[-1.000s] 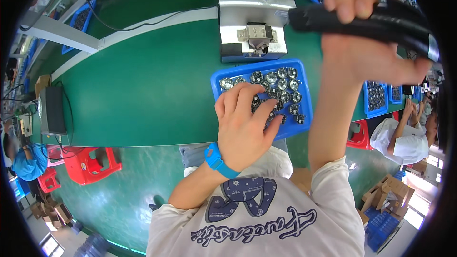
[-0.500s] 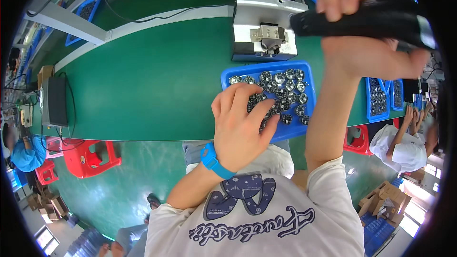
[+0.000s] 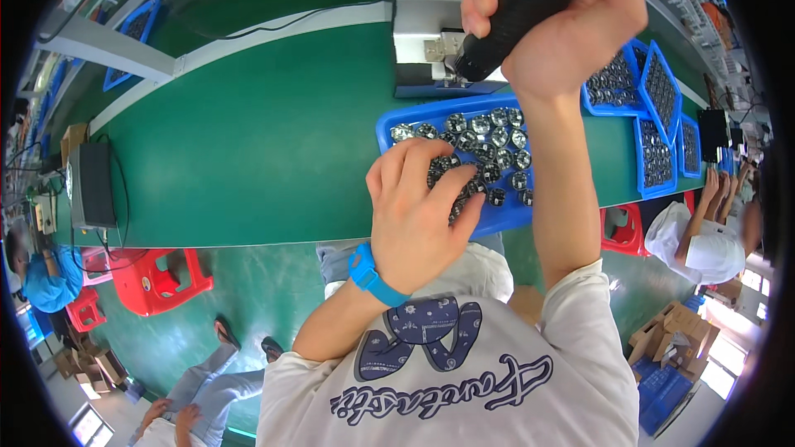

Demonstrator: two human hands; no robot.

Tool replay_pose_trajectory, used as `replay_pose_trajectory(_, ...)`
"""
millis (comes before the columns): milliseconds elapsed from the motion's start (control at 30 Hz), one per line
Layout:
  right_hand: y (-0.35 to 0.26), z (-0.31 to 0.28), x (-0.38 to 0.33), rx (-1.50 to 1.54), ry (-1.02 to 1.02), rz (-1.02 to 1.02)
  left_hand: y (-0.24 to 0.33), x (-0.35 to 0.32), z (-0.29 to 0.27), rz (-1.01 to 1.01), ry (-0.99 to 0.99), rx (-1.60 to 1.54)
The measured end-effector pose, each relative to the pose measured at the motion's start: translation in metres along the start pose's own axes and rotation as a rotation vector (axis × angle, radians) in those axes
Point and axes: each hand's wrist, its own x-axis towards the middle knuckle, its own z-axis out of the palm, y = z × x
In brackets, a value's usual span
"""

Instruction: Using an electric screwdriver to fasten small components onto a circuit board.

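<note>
A blue tray point(image 3: 507, 219) stands at the front edge of the green bench, full of small round black-and-silver parts point(image 3: 498, 136). Across its left side lies my left hand point(image 3: 416, 211), fingers spread and fingertips touching several of the parts; what sits under the fingers is partly hidden. My right hand point(image 3: 571, 45) is wrapped round a thick black electric screwdriver point(image 3: 530, 4). The tool slants down to the left, its lower end over the metal front fitting point(image 3: 443, 50) of a grey box-shaped machine point(image 3: 414, 25) behind the tray. Whether its tip touches the fitting I cannot tell.
More blue trays point(image 3: 656, 157) of dark parts overlap at the right of the bench. A black box point(image 3: 93, 186) with cables stands far left. Red stools point(image 3: 157, 281) are along the front edge. Other people sit left, right and behind.
My right hand has swung the screwdriver leftward from the right side to over the machine's front fitting, tilting its lower end down. My left hand has stayed on the parts.
</note>
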Motion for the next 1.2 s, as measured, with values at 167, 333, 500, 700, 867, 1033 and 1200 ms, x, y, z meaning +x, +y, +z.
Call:
replay_pose_trajectory(167, -0.080, -0.040, -0.042, -0.095, -0.224, 0.125, 0.003, 0.004, -0.001, -0.031, -0.045, 0.012)
replay_pose_trajectory(333, -0.111, -0.064, -0.098, -0.268, -0.079, 0.153, 0.009, 0.013, 0.015, 0.072, -0.110, 0.000)
replay_pose_trajectory(500, -0.112, -0.081, -0.132, -0.255, -0.053, 0.092, 0.015, 0.019, 0.040, 0.127, -0.184, 0.030)
replay_pose_trajectory(700, -0.103, -0.087, -0.145, -0.153, 0.030, 0.069, 0.016, 0.022, 0.061, 0.150, -0.186, 0.070)
replay_pose_trajectory(867, -0.096, -0.093, -0.146, -0.155, 0.045, 0.100, 0.014, 0.021, 0.066, 0.129, -0.187, 0.102)
replay_pose_trajectory(1033, -0.098, -0.093, -0.149, -0.212, 0.115, 0.121, 0.017, 0.025, 0.070, 0.132, -0.199, 0.090)
replay_pose_trajectory(1200, -0.089, -0.101, -0.147, -0.201, -0.032, 0.063, 0.014, 0.023, 0.070, 0.128, -0.188, 0.101)
